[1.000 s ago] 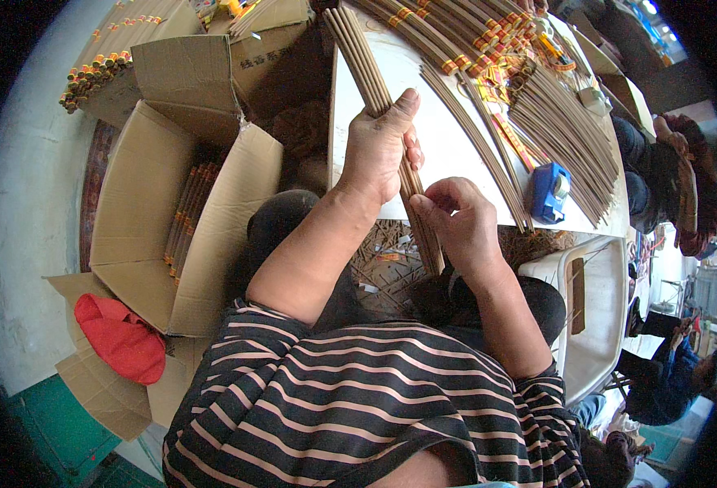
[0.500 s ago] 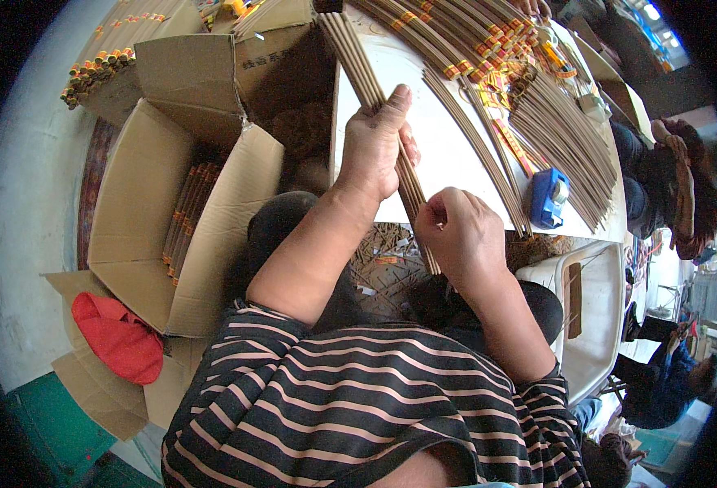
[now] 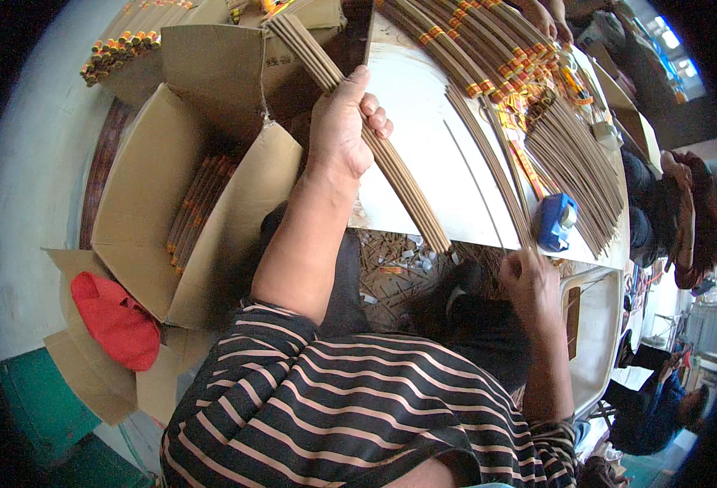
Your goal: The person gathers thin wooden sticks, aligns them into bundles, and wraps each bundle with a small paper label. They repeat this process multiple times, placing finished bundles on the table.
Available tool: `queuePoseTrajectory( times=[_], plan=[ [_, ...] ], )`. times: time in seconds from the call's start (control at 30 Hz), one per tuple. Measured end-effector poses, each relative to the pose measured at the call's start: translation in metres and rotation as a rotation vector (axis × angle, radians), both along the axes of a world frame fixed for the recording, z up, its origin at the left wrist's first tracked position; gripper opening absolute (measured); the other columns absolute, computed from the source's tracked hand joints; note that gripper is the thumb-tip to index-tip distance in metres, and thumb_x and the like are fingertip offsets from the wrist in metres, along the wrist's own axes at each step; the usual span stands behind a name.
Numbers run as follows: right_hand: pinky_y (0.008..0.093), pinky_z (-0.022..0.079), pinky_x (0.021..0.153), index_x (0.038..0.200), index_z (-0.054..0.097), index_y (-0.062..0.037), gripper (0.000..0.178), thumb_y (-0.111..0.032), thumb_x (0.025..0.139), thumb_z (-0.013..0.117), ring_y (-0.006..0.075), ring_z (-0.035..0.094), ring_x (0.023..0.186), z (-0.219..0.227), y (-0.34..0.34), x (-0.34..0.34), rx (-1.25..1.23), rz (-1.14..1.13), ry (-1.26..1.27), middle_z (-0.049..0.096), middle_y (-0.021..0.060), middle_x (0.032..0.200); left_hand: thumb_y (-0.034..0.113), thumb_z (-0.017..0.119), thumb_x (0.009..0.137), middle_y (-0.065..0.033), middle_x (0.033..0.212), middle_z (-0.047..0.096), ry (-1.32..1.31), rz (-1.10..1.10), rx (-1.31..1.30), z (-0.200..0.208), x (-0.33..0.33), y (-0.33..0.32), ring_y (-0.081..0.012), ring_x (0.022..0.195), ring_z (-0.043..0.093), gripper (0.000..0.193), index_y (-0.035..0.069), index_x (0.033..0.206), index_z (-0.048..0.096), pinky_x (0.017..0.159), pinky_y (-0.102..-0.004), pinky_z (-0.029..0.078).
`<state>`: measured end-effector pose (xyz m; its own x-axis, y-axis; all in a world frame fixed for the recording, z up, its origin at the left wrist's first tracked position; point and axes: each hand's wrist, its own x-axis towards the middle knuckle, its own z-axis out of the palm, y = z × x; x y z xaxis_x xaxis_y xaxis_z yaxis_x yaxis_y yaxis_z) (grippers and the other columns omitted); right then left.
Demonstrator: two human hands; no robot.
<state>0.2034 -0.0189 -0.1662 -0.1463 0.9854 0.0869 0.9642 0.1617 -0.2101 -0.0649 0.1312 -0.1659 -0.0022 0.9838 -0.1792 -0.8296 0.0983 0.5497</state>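
My left hand (image 3: 338,134) is closed round a bundle of brown incense sticks (image 3: 411,199), held at a slant above the table's near left edge. Low at the table's front edge, my right hand (image 3: 531,285) is slightly blurred, its fingers drawn together at the near end of a single thin incense stick (image 3: 472,175). That stick lies over the white table top (image 3: 407,89). Just right of it are a few loose sticks (image 3: 488,154), and a blue tape dispenser (image 3: 555,224) stands close to my right hand.
Banded stick bundles (image 3: 480,49) and a fan of loose sticks (image 3: 578,171) cover the table's far side. At left, an open cardboard box (image 3: 135,203) holds banded bundles, with a red cloth (image 3: 114,321) beside it. Another person's hand (image 3: 541,16) shows at the far edge.
My left hand has moved up and left with the bundle. My right hand has left the bundle's near end and moved right and down; a single stick now shows at its fingers.
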Motion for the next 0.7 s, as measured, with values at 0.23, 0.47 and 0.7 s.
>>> queuePoseTrajectory(
  times=[0.23, 0.47, 0.7],
  plan=[
    [0.0428, 0.046, 0.066, 0.078, 0.052, -0.0021, 0.016, -0.017, 0.079, 0.055, 0.0343, 0.057, 0.073, -0.044, 0.083, 0.022, 0.136, -0.077, -0.159, 0.058, 0.0158, 0.077, 0.024, 0.056, 0.086, 0.0033, 0.051, 0.037, -0.010, -0.215, 0.056, 0.002, 0.021, -0.006, -0.0092, 0.042, 0.038, 0.030, 0.014, 0.062, 0.040, 0.040, -0.0248, 0.034],
    [0.0283, 0.040, 0.089, 0.117, 0.047, 0.0045, 0.050, -0.024, 0.081, 0.066, 0.0176, 0.054, 0.098, 0.006, 0.072, -0.084, -0.439, 0.004, 1.065, 0.058, 0.0117, 0.104, 0.017, 0.057, 0.085, 0.0017, 0.052, 0.042, 0.034, -0.288, 0.150, -0.003, 0.038, -0.021, -0.0097, 0.041, 0.041, 0.026, 0.012, 0.065, 0.041, 0.039, -0.0256, 0.036],
    [0.0209, 0.039, 0.051, 0.099, 0.052, 0.0009, 0.036, -0.023, 0.079, 0.069, 0.0054, 0.044, 0.058, 0.009, 0.055, -0.104, -0.664, 0.037, 1.113, 0.049, -0.0028, 0.070, 0.013, 0.065, 0.081, -0.0001, 0.055, 0.046, -0.009, -0.327, 0.278, 0.020, 0.038, -0.037, -0.0112, 0.044, 0.046, 0.018, 0.012, 0.077, 0.047, 0.042, -0.0245, 0.040]
  ],
)
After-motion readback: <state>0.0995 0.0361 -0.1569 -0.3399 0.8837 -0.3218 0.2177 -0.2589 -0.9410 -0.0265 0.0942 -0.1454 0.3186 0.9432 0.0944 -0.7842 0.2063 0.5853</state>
